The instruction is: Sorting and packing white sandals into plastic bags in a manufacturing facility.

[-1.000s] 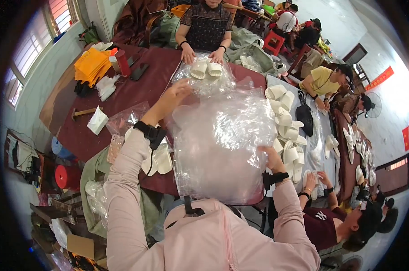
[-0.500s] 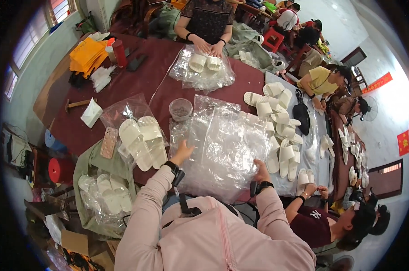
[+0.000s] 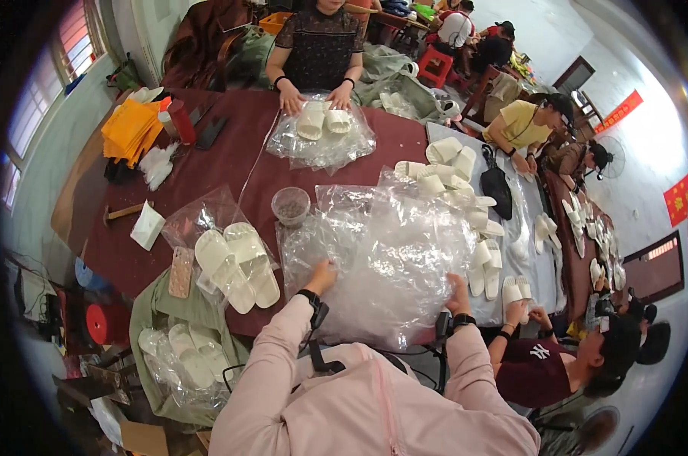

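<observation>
A large clear plastic bag (image 3: 393,266) lies in front of me, wrinkled and puffed up, over other clear plastic. My left hand (image 3: 321,280) grips its near left side, with some fingertips hidden. At its right edge my right hand (image 3: 458,295) is closed on the plastic. A small clear tub (image 3: 291,205) stands just beyond the bag's left corner. Left of my left hand, a pair of cream slippers (image 3: 237,266) rests partly in another clear bag. Several loose cream slippers (image 3: 444,178) are piled past the bag's right side.
Across the dark red table (image 3: 207,163), a co-worker's hands (image 3: 313,97) touch bagged slippers. Orange bags (image 3: 131,131), a red cylinder (image 3: 181,121), a hammer (image 3: 127,211) and a phone (image 3: 180,271) lie to the left. More bagged slippers (image 3: 192,353) sit low left. Another person handles slippers (image 3: 516,292) at right.
The plastic bag under my hands has puffed up and spread toward the right-hand slippers. Both hands keep hold of its sides. The whole view has shifted slightly.
</observation>
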The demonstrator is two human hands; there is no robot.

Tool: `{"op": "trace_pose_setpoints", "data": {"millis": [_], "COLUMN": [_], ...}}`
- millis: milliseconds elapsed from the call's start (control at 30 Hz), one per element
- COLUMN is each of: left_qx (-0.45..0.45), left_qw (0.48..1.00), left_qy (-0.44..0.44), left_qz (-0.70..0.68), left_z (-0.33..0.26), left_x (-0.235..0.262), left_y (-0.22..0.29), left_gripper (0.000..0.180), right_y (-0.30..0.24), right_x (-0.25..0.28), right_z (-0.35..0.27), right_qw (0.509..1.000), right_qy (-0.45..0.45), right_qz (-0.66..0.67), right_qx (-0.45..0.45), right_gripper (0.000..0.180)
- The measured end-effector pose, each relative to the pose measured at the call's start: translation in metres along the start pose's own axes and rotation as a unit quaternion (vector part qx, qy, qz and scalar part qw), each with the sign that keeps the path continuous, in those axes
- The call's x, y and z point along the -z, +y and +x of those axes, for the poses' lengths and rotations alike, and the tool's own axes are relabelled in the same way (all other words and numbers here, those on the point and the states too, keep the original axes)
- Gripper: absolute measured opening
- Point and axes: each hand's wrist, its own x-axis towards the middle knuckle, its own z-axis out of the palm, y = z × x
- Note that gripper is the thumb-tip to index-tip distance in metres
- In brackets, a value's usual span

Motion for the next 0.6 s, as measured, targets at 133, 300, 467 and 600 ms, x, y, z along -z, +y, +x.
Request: {"op": "trace_pose_setpoints", "data": {"millis": [133, 300, 467, 600], "left_qx": [0.077, 0.067, -0.110, 0.052], "left_qw": [0.975, 0.990, 0.992, 0.989], "left_qy": [-0.079, -0.073, -0.028, -0.054], "left_qz": [-0.193, -0.101, -0.060, -0.127], "left_z": [-0.058, -0.101, -0.133, -0.140], "left_x": [0.033, 0.073, 0.076, 0.084], "left_y": [0.033, 0.019, -0.002, -0.034], "left_gripper": [0.035, 0.039, 0.047, 0.046], "right_y": [-0.007, 0.012, 0.043, 0.066], "right_x": [-0.002, -0.028, -0.082, -0.090], "right_z": [0.003, 0.032, 0.048, 0.087], "right_qw": [0.997, 0.996, 0.966, 0.916], "right_qy": [-0.063, 0.018, -0.099, -0.039], "right_qz": [0.036, -0.077, -0.216, -0.396], "right_qx": [0.023, 0.036, -0.103, -0.048], "right_gripper": [0.029, 0.028, 0.035, 0.044]}}
